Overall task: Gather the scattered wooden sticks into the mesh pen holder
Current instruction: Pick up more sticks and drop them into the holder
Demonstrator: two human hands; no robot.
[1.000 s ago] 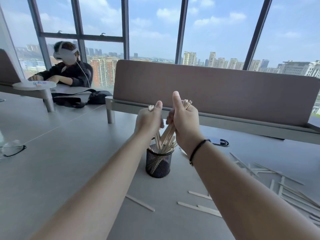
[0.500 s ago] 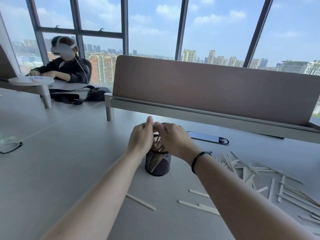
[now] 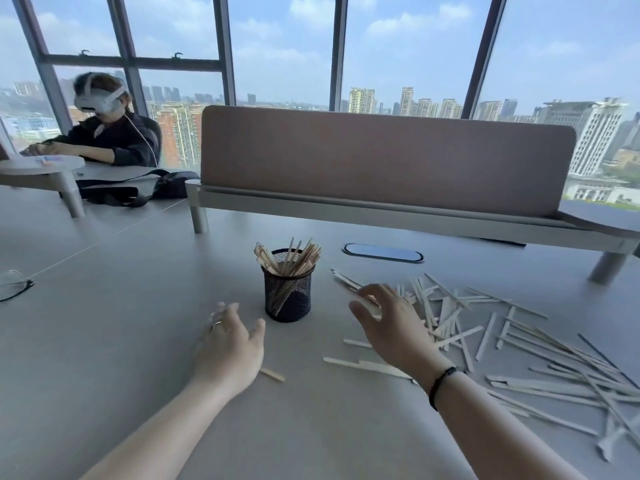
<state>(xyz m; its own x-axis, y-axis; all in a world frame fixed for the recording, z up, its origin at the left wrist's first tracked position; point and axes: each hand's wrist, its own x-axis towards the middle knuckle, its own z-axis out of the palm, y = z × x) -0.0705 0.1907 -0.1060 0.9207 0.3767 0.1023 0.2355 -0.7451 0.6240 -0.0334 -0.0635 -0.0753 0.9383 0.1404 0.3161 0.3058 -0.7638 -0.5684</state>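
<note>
A black mesh pen holder (image 3: 287, 296) stands upright in the middle of the grey table (image 3: 104, 323), with a bundle of wooden sticks (image 3: 289, 258) poking out of its top. Many more flat wooden sticks (image 3: 519, 351) lie scattered to its right. My left hand (image 3: 228, 351) hovers open just left of the holder, fingers spread, holding nothing; a short stick (image 3: 272, 374) lies beside it. My right hand (image 3: 391, 323) is open to the right of the holder, over the near edge of the scattered pile, fingers apart.
A brown desk divider (image 3: 381, 157) on a raised shelf crosses the back. A phone (image 3: 382, 252) lies behind the holder. Glasses (image 3: 14, 284) rest at the far left. A person with a headset (image 3: 104, 133) sits at the back left beside a black bag (image 3: 145, 190).
Both hands let go of the stick bundle, which now stands in the holder. The hands dropped and spread apart, the right one towards the scattered pile. The camera tilted down.
</note>
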